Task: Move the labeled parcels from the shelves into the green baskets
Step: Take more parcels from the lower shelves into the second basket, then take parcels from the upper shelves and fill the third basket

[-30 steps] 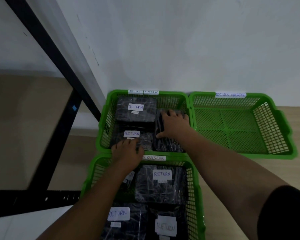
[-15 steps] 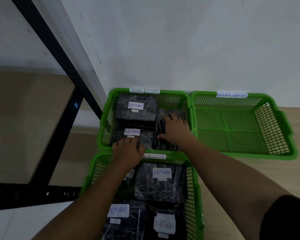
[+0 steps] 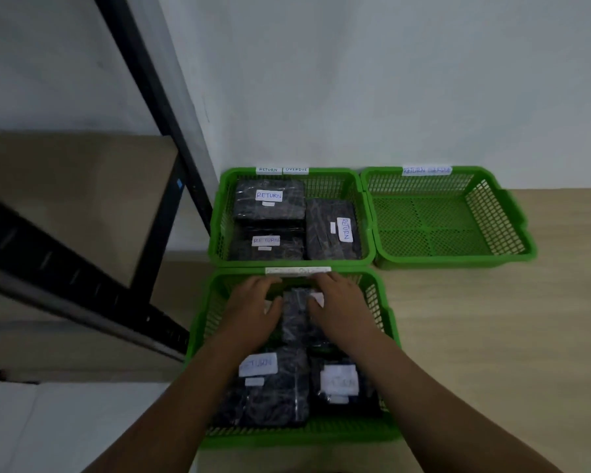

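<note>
Parcels are already sitting in two of the three green baskets on the floor. The far-left basket [image 3: 215, 233] is holding three: one parcel marked RETURN [image 3: 269, 199] in its far left corner, a second [image 3: 267, 244] against its near edge on the left, and a third [image 3: 331, 230] lying lengthwise along its right wall. The near basket [image 3: 198, 336] is carrying two labelled parcels along its near edge, one on the left [image 3: 263, 387] and one on the right [image 3: 342, 384], plus a further parcel [image 3: 296, 312] at its far edge under the hands. The far-right basket [image 3: 505, 213] is showing only bare mesh. Judging by that, the job looks well advanced but not finished; the black shelf frame [image 3: 157, 107] at the left is showing no parcels in the part that is visible, so how many are left cannot be told.

Both hands are working at the far edge of the near basket. The left hand [image 3: 253, 308] is lying flat on the parcel's left side with its fingers loosely spread, thumb pointing inward. The right hand [image 3: 338, 308] is covering the right side, its fingers [image 3: 325, 279] reaching to the basket's far rim. Whether either hand is gripping or only pressing down cannot be told. The dark parcel is showing between the two thumbs, touching both hands.
</note>
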